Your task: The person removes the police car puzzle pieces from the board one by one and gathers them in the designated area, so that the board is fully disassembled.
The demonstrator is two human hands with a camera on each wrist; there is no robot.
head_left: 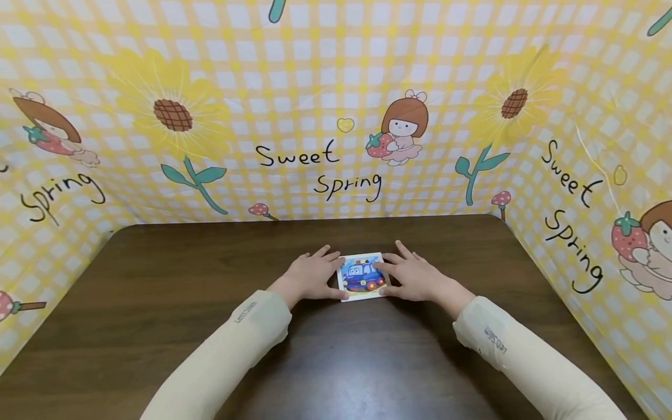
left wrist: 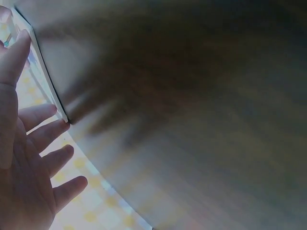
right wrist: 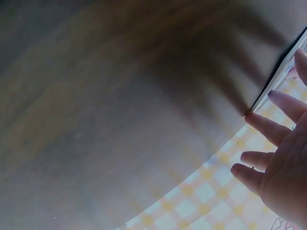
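A small square picture board (head_left: pixel 361 279) with a pale rim lies on the brown table, showing a blue cartoon car with eyes and red-and-yellow wheels. At its left side my left hand (head_left: pixel 311 276) has spread, fairly straight fingers, with the thumb at the near corner and the index finger at the far one. My right hand (head_left: pixel 415 279) mirrors this on the right side, its thumb and index fingertips over the rim. In the left wrist view, fingertips touch the board's edge (left wrist: pixel 48 84). The right wrist view shows fingertips along the opposite edge (right wrist: pixel 276 79).
The dark wooden table (head_left: pixel 157 326) has rounded far corners. A yellow checked cloth (head_left: pixel 304 70) with flowers, cartoon girls and lettering hangs behind it and along both sides. Pale sleeves (head_left: pixel 226 350) cover both forearms.
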